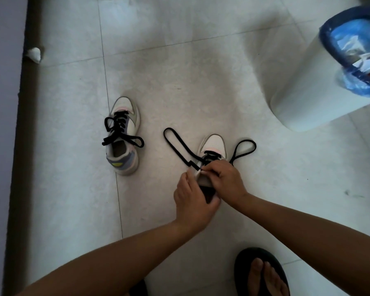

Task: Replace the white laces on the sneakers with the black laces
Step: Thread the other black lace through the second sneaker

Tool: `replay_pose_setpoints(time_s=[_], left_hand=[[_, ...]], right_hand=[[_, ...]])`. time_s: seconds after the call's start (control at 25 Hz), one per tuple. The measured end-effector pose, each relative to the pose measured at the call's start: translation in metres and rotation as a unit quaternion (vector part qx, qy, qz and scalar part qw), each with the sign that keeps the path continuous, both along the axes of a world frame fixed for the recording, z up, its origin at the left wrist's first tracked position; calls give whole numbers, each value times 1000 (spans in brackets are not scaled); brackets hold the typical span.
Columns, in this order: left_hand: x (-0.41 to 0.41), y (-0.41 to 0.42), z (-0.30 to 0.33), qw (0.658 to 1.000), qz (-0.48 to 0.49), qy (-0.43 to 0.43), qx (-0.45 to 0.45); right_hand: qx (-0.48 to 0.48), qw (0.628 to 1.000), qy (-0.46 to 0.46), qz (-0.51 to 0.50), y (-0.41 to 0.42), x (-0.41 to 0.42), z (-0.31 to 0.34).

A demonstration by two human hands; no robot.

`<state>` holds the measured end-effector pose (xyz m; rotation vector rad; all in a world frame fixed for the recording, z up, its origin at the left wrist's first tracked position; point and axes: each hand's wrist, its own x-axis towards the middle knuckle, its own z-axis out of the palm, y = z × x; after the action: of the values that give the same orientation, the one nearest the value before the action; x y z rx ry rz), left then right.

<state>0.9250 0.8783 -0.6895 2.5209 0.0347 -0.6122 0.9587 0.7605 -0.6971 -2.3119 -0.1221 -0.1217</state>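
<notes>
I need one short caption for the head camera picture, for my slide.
Both hands thread a black lace through the right sneaker; the left sneaker is already laced.

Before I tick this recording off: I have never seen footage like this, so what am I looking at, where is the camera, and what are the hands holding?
No machine here: a person works with bare hands, and the single picture comes from a camera worn on the head, looking down at a pale tiled floor. The left hand and right hand meet over the near white sneaker; both seem to grip its upper part and the loose black lace, whose two long loops trail on the floor either side. Exactly what each finger pinches is hidden. To the left stands the other white sneaker with a grey-blue heel, already laced and tied in black. At the upper right is a white bin with a blue liner. A foot in a dark sandal shows at the bottom.
</notes>
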Motion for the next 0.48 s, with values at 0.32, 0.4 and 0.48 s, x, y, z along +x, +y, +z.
replay_pose_setpoints(time_s=[0.32,0.4,0.48], left_hand=[[12,-19,-4,996,1,-88,23],[19,-19,-5,994,-20,-105,31],[30,-20,-6,994,-27,-97,52]], right_hand=[[-107,972,-197,72,-9,4,21],[-125,965,-215,84,-9,1,34],[-121,964,-215,101,-6,-1,47]])
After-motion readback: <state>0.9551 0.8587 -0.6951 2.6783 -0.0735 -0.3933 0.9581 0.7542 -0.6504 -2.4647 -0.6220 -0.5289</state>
